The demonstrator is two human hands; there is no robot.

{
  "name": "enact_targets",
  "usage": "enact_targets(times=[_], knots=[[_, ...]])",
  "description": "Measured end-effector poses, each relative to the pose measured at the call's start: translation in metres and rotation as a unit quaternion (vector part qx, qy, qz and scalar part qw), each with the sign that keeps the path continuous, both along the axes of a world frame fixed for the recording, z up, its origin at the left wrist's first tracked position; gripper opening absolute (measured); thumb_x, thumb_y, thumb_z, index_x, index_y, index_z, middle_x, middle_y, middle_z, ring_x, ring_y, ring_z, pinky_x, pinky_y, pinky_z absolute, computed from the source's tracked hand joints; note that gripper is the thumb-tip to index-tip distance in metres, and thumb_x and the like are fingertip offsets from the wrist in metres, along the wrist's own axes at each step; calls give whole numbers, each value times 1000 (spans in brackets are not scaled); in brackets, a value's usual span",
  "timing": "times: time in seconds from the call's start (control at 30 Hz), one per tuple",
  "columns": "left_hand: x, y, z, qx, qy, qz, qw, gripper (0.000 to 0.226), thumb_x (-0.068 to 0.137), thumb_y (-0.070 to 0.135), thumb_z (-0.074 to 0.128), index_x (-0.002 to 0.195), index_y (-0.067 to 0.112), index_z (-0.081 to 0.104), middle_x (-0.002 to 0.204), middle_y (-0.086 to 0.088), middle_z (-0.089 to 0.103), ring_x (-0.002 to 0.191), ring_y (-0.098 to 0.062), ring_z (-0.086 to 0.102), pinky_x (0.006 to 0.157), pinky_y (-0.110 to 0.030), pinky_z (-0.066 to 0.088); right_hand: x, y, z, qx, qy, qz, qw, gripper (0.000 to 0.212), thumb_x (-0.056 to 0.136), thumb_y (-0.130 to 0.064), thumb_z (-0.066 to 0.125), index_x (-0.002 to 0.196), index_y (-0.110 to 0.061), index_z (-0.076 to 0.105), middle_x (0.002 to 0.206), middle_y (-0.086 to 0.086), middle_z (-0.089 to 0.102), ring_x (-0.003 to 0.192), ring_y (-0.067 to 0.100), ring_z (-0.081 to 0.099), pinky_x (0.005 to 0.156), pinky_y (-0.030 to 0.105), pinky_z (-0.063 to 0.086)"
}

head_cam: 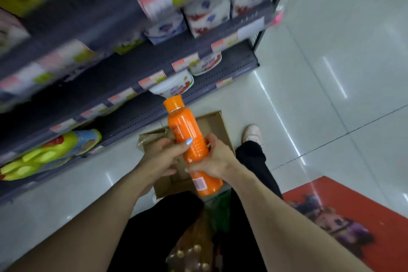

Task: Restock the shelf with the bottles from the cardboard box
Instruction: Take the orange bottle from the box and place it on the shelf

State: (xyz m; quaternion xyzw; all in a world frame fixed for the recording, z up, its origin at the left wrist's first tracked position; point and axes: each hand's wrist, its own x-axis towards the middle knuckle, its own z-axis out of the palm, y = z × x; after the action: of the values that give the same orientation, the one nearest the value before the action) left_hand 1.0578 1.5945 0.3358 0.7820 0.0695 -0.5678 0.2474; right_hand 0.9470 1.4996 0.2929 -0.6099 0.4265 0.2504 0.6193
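An orange bottle (187, 139) with an orange cap is held in front of me, cap pointing toward the shelf. My left hand (163, 157) grips its middle from the left, thumb across the front. My right hand (215, 159) holds it from the right, slightly lower. Below the bottle, an open cardboard box (212, 123) stands on the floor beside the grey shelf (136, 112). I cannot see what is inside the box, because my hands and the bottle cover it.
Shelf levels hold white tubs (176, 86), white packs and green-yellow bottles (44, 154) at lower left. A wrapped pack of gold-capped bottles (194, 247) sits by my legs. My white shoe (251, 133) is right of the box. A red floor mat (344, 216) lies at right.
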Motion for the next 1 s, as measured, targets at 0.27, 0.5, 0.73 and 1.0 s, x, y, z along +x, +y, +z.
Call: enact_targets(times=[0.27,0.5,0.73,1.0], knots=[[-6,-19,135,-143,-11,140,980,54,69,33,75,118,18,59,105,-2,73,82,-12,72,67,-27,53,12,-22,145,-199,-102,68,972,55,61,-35,78,96,-22,38,99,0,50,102,27,55,72,29,36],[-2,-8,232,-269,5,187,945,80,34,43,88,103,10,67,90,-10,78,75,-18,75,61,-27,57,1,-37,269,-190,-151,60,968,71,48,-59,80,103,-26,48,98,-5,55,88,13,56,75,28,47],[18,6,318,-380,64,127,914,80,34,40,93,104,10,68,104,-14,74,89,-26,72,76,-37,59,5,-66,367,127,-162,62,977,49,70,-33,72,117,-22,62,108,-2,71,96,10,68,80,22,52],[62,-8,414,-464,-13,42,885,78,50,38,88,119,16,59,118,-10,70,107,-27,67,82,-35,57,52,-88,439,121,-279,87,949,67,64,-29,81,126,-20,58,120,8,68,114,27,63,101,48,46]])
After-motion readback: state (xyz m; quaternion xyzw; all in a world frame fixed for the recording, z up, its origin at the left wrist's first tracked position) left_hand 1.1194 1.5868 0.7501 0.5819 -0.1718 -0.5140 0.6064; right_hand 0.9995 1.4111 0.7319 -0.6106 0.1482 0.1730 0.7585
